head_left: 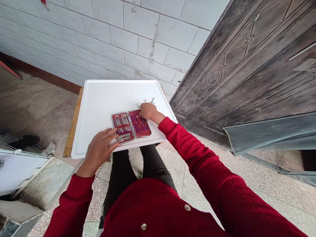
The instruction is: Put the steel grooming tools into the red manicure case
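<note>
An open manicure set case (139, 123) with a red and purple lining lies near the close edge of a white tabletop (108, 95). Slim metal tools (121, 124) sit in its left half, with nail clippers (124, 138) below them. My left hand (100, 146) rests at the case's left side, fingers stretched out and touching its edge. Over the top of the right half, my right hand (148, 111) has its fingers closed; what they pinch, if anything, is hidden. Silver scissor-like tools (151, 100) lie on the tabletop just beyond that hand.
A white tiled wall (118, 39) stands behind the table. To the right is a dark patterned metal door (222, 65), with a grey sheet-like panel (266, 133) below it. A white object with a metal rail (22, 171) stands on the floor at left.
</note>
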Demonstrator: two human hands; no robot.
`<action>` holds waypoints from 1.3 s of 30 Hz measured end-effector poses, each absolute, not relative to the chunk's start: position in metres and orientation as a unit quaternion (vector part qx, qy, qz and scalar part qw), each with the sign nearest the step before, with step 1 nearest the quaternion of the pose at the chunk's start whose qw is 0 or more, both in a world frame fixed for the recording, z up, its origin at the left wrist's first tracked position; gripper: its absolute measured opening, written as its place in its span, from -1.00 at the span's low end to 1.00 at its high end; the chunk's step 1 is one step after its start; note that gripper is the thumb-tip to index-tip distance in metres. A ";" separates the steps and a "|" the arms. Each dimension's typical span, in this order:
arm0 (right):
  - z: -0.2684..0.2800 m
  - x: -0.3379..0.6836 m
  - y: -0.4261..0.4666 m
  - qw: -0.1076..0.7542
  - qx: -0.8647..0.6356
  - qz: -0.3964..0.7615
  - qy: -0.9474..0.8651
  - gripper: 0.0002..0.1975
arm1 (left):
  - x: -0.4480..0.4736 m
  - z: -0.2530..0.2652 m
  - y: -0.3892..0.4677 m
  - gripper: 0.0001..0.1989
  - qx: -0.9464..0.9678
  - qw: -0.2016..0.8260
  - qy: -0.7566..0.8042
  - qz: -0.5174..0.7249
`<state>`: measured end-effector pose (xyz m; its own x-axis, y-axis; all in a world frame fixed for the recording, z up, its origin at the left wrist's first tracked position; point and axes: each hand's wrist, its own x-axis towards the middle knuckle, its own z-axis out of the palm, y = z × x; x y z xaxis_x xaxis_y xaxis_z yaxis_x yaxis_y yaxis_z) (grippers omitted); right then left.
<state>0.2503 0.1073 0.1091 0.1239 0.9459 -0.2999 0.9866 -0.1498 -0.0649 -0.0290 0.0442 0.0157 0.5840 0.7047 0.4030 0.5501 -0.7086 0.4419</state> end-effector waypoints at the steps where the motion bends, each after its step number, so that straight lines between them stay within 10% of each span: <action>1: 0.110 0.249 0.106 0.078 0.744 -0.137 0.649 -0.70 | -0.029 0.015 0.044 -0.38 0.879 0.136 0.358 0.285; 16: 0.097 0.256 0.065 0.041 0.739 -0.126 0.661 -0.69 | -0.031 0.015 0.045 -0.39 0.877 0.116 0.360 0.298; 31: 0.031 0.341 0.072 -0.425 0.717 -0.207 0.511 -0.83 | -0.030 0.016 0.044 -0.40 0.877 0.123 0.365 0.288; 39: 0.033 0.332 0.064 -0.353 0.741 -0.149 0.551 -0.86 | -0.032 0.016 0.044 -0.44 0.882 0.121 0.361 0.276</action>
